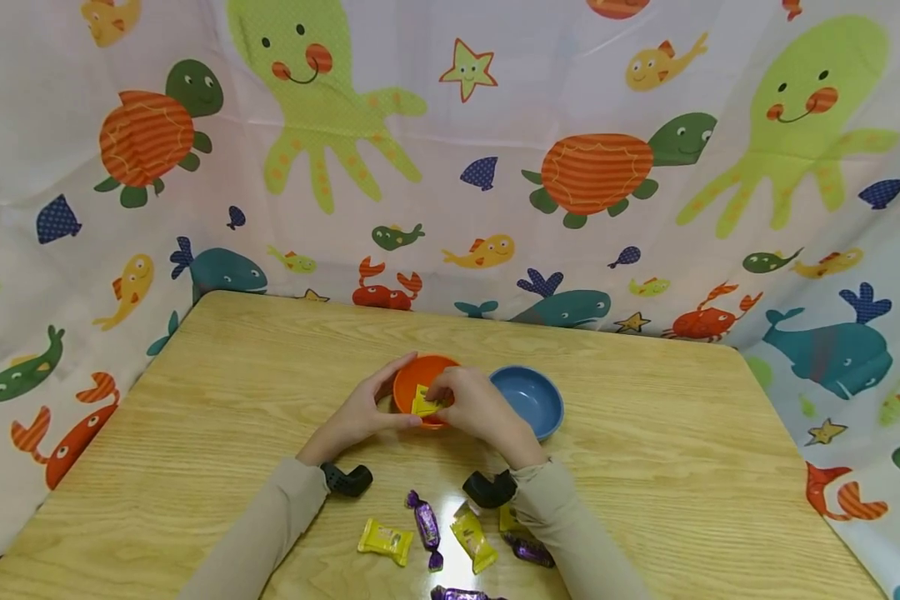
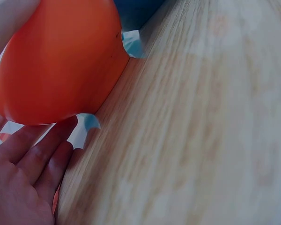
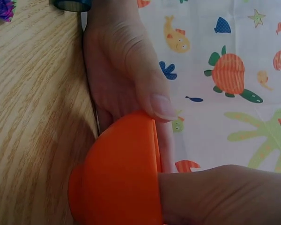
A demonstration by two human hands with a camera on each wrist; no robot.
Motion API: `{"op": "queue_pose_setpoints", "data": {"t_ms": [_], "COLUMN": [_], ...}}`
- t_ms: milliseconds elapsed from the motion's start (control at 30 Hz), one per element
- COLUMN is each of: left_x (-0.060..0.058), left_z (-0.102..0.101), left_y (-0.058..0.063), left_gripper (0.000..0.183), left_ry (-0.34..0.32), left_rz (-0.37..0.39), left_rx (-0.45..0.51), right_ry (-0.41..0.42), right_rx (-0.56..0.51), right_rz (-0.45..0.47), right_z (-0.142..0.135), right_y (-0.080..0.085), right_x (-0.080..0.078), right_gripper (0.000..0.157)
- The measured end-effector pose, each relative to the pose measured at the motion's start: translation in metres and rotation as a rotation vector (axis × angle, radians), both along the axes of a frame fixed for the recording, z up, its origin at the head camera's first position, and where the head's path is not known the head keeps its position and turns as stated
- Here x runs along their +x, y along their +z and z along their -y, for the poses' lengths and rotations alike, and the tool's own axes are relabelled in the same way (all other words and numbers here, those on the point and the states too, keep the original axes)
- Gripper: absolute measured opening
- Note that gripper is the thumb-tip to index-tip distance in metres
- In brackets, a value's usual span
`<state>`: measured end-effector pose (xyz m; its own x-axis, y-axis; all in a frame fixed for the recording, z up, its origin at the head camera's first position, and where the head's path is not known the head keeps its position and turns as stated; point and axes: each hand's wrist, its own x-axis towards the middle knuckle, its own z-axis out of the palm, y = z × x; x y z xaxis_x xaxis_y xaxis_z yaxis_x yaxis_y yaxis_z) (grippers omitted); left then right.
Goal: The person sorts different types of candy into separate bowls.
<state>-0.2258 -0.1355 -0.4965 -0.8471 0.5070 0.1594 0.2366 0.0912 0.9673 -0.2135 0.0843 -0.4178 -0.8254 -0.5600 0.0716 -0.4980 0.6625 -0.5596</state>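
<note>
My left hand (image 1: 360, 419) holds an orange bowl (image 1: 408, 385), its thumb at the near rim and its fingers along the left side. In the left wrist view those fingers touch the outside of the bowl, which stands upright on the table. My right hand (image 1: 486, 410) reaches into the bowl from the right, its fingertips pinching a yellow-wrapped candy (image 1: 422, 402) inside. The bowl's wall hides the right fingers in the right wrist view. Beside the orange bowl, just right of it, stands a blue bowl (image 1: 527, 398).
Nearer me on the wooden table (image 1: 667, 450) lie several wrapped candies, among them a yellow candy (image 1: 385, 541), a purple candy (image 1: 426, 531) and another yellow one (image 1: 472, 540). My right sleeve (image 1: 573, 525) partly covers others. A sea-animal curtain (image 1: 420, 125) hangs behind the table.
</note>
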Motion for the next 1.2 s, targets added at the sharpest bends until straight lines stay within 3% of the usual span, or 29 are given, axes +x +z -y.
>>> {"op": "queue_pose_setpoints", "data": {"t_ms": [267, 633, 1200], "left_x": [0.003, 0.002, 0.0], "left_z": [-0.002, 0.001, 0.0], "left_y": [0.006, 0.002, 0.003], "left_gripper": [0.09, 0.091, 0.092], "left_ry": [0.009, 0.005, 0.008], "left_rz": [0.012, -0.009, -0.002], "left_rx": [-0.005, -0.011, -0.021], "right_ry": [-0.008, 0.005, -0.014], "right_rx": [0.048, 0.064, -0.103], "right_rz": [0.038, 0.028, -0.062], "right_z": [0.007, 0.008, -0.001], "right_y": [0.0, 0.003, 0.029], "right_x": [-0.003, -0.002, 0.021], "right_gripper": [0.018, 0.014, 0.013]}}
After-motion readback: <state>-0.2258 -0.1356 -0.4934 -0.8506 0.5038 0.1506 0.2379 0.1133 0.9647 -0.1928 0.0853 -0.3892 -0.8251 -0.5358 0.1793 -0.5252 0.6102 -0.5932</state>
